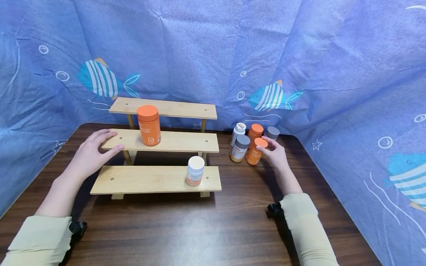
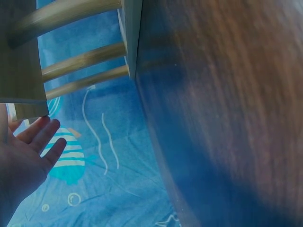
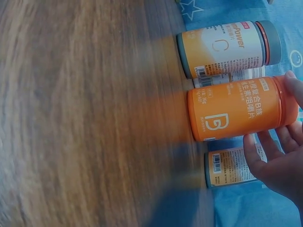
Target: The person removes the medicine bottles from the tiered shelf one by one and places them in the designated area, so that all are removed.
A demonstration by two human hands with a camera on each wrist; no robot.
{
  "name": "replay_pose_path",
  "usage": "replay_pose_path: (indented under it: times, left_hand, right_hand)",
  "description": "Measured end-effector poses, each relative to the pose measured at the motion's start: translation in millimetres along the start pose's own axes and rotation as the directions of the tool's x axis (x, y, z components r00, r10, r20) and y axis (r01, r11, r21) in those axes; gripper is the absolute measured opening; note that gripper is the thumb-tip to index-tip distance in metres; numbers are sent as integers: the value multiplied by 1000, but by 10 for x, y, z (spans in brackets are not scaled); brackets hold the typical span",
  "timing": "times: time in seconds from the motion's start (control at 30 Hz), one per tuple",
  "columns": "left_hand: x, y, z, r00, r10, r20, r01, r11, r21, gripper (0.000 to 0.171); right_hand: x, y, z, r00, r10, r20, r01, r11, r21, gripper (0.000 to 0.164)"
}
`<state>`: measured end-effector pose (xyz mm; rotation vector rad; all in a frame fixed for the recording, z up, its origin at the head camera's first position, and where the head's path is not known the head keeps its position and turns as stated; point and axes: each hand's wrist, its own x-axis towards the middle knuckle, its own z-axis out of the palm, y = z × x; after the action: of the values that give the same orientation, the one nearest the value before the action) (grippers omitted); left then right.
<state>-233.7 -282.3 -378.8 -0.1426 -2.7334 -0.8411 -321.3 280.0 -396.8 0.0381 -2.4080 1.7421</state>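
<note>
My right hand (image 1: pixel 275 154) pinches the orange lid of an orange supplement bottle (image 1: pixel 254 156), which stands upright at the front of a bottle cluster. In the right wrist view, thumb and fingers reach around the lid of this orange bottle (image 3: pixel 236 109), marked with a white B. At the left end of the middle board (image 1: pixel 176 142) of a three-step wooden rack, my left hand (image 1: pixel 91 153) rests with thumb and fingers spread. Seen from the left wrist, the fingers of the left hand (image 2: pixel 28 156) are fairly straight beside the board's end.
Beside the held bottle stand a grey-lidded bottle (image 1: pixel 239 149), a white bottle (image 1: pixel 237 135), another orange bottle (image 1: pixel 255 132) and a partly hidden grey-lidded one (image 1: pixel 272 132). A larger orange jar (image 1: pixel 149 127) is on the middle board; a white bottle (image 1: pixel 195 171) occupies the lowest board (image 1: pixel 146 181).
</note>
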Motion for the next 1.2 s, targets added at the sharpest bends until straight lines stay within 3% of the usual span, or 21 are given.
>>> replay_pose_path:
  times: [0.13,0.27,0.47,0.63,1.0,1.2]
  left_hand:
    - [-4,6,-3,1000,-2,1,2,1000,3,70]
    - [-7,10,-1,1000,-4,4,4,1000,2,70]
    - [-8,12,0,1000,-3,2,3,1000,0,70]
    - [-7,9,-1,1000,1,-2,-1,1000,1,70]
    - [-6,8,-8,1000,-6,0,6,1000,5,71]
    - [-6,14,-9,1000,-3,0,3,1000,8,71]
  right_hand:
    - [58,111,-11,1000,-8,-2,8,1000,5,61]
    - [39,81,-36,999,-33,27,34,999,-17,64]
    - [-65,-186,-85,994,-62,92,63,998,-7,62]
    - [-124,-401,-88,994,-90,66,93,995,-35,59]
    - [14,-422,-140,992,-125,28,127,988,-92,55]
    - [16,-581,-144,990,-135,42,136,990,-24,56]
